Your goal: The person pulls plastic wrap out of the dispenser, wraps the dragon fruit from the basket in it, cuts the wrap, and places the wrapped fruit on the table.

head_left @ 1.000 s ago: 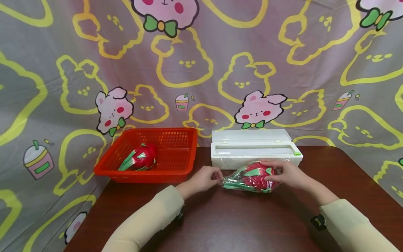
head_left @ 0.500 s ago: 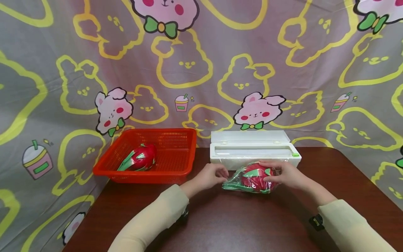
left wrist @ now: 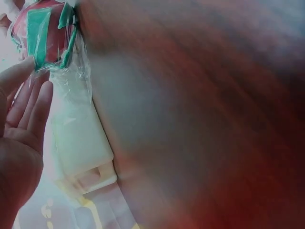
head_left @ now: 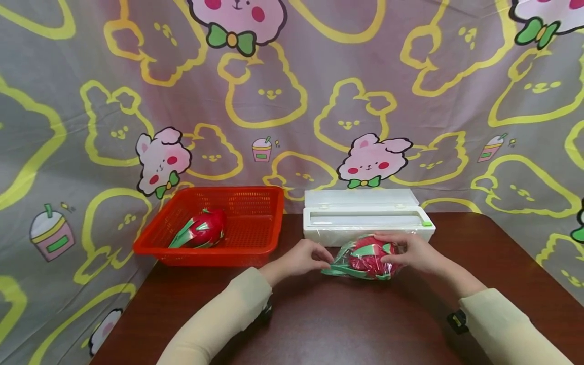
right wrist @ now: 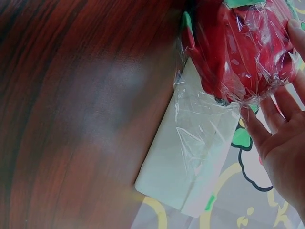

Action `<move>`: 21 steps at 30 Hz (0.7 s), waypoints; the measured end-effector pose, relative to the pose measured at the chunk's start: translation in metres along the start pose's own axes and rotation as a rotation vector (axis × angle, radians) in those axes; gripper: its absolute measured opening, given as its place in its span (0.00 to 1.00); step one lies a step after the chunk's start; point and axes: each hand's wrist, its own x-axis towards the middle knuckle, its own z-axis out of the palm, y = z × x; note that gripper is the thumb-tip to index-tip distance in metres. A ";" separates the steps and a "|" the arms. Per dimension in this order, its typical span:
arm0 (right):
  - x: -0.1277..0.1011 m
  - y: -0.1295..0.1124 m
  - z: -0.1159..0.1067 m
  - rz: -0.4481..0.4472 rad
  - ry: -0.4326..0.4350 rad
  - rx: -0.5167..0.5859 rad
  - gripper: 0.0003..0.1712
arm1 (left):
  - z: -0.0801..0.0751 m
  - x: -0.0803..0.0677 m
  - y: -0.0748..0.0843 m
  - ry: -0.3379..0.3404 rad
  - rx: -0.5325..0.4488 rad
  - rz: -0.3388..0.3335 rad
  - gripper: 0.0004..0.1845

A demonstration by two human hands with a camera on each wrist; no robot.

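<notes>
A red toy-like dragon fruit (head_left: 367, 257) with green leaves lies on its side under clear plastic wrap, its leaf tips pointing left. My right hand (head_left: 417, 256) holds its rounded end, thumb on the near side and fingers on the far side. At the leaf tips, my left hand (head_left: 303, 258) pinches the gathered plastic wrap (left wrist: 82, 78) between thumb and fingers. In the right wrist view, loose wrap (right wrist: 190, 143) trails from the fruit's end across the white box. Behind the fruit stands that long white plastic-wrap dispenser (head_left: 365, 235), its clear lid raised.
An orange-red plastic basket (head_left: 210, 257) stands at the back left with a second dragon fruit (head_left: 207, 228) in it, which shows no wrap. A cartoon-printed curtain (head_left: 292, 101) hangs behind the dark wooden table (head_left: 347, 319).
My left hand lets go of the wrap twist left of the fruit, shifts right with fingers parted, then closes at the leaf tips. The right hand stays on the fruit.
</notes>
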 end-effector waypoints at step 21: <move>-0.002 0.002 0.009 -0.058 0.077 -0.055 0.37 | 0.001 0.018 0.000 0.004 0.097 0.007 0.03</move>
